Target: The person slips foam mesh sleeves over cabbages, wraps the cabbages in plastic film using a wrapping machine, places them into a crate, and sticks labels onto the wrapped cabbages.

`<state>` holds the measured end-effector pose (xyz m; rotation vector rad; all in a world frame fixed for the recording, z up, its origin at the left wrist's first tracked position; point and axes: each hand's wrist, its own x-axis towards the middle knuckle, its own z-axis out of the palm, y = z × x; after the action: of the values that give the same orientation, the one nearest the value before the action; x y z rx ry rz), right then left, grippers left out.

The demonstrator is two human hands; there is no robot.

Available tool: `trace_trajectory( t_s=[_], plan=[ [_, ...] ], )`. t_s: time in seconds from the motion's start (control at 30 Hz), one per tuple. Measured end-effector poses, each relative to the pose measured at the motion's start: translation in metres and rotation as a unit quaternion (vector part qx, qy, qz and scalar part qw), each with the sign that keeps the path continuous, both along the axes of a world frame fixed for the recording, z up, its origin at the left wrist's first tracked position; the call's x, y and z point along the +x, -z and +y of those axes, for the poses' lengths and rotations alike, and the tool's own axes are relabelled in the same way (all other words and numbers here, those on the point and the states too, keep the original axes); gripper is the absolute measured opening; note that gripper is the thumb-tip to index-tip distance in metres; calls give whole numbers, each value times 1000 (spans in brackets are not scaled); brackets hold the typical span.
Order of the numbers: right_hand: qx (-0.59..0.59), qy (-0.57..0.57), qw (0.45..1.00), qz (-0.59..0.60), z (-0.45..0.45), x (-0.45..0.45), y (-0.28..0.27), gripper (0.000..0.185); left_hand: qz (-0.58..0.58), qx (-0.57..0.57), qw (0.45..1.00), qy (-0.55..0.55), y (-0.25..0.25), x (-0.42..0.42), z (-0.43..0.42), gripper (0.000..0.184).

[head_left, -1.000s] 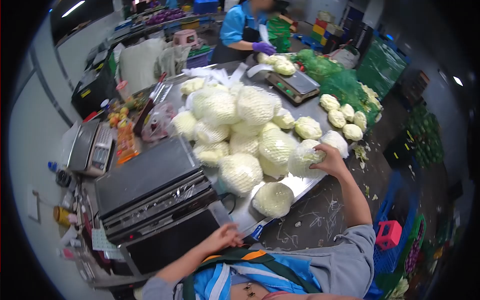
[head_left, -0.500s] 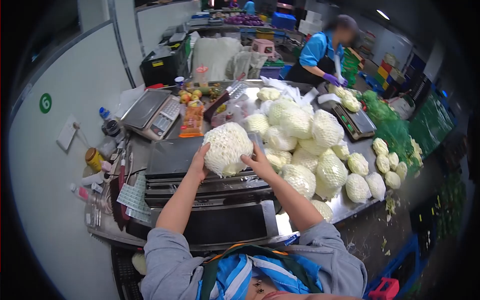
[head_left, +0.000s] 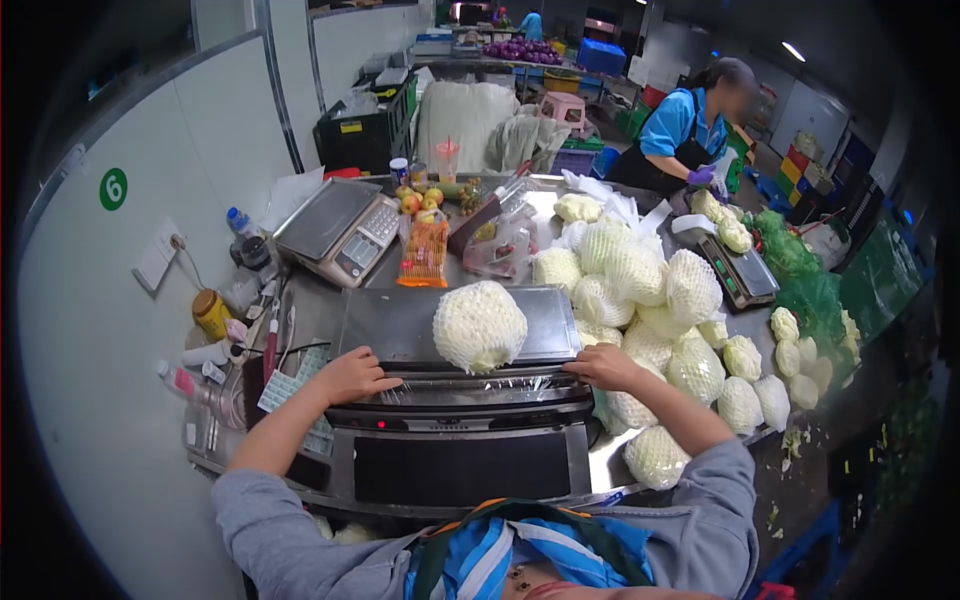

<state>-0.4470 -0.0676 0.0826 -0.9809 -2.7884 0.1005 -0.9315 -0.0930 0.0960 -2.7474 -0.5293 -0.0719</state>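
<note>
A pale cabbage (head_left: 480, 325) in a white foam net rests on the flat plate (head_left: 385, 318) of a film wrapping machine (head_left: 350, 455), with neither hand on it. In front of it, a strip of clear plastic film (head_left: 470, 388) stretches across the machine. My left hand (head_left: 352, 377) is closed at the film's left end, fingers pointing inward. At the right end my right hand (head_left: 606, 367) is closed on the film's edge, beside the heap of netted cabbages (head_left: 640, 290). A small red light glows on the machine's front.
Left of the plate stand a scale (head_left: 340, 230), a bag of orange-coloured food (head_left: 425, 252) and several apples (head_left: 420, 200). A second scale (head_left: 738, 268) is at the right. Beyond it a co-worker (head_left: 675, 135) in purple gloves handles white netting. Bottles and a yellow-brown jar (head_left: 210, 314) line the left wall.
The netted cabbage, held in both hands before, now lies on the plate. My hands have let go of it, moved apart and down to the film's ends. The view has shifted slightly.
</note>
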Motion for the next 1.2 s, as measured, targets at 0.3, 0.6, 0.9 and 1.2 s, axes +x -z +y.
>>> trace_trajectory(
  t_s=[0.3,0.6,0.9,1.2],
  plan=[
    [-164,151,959,173,-51,-22,29,16,-349,-89,924,-129,19,44,-23,8],
    [-174,166,834,497,124,-101,-22,22,-685,-231,643,-251,14,99,133,22],
    [-268,-52,951,147,101,-91,19,139,-309,-507,775,-215,46,78,99,115],
    [-353,0,864,358,83,-91,6,125,-406,-386,795,-231,-1,99,43,119]
  ],
)
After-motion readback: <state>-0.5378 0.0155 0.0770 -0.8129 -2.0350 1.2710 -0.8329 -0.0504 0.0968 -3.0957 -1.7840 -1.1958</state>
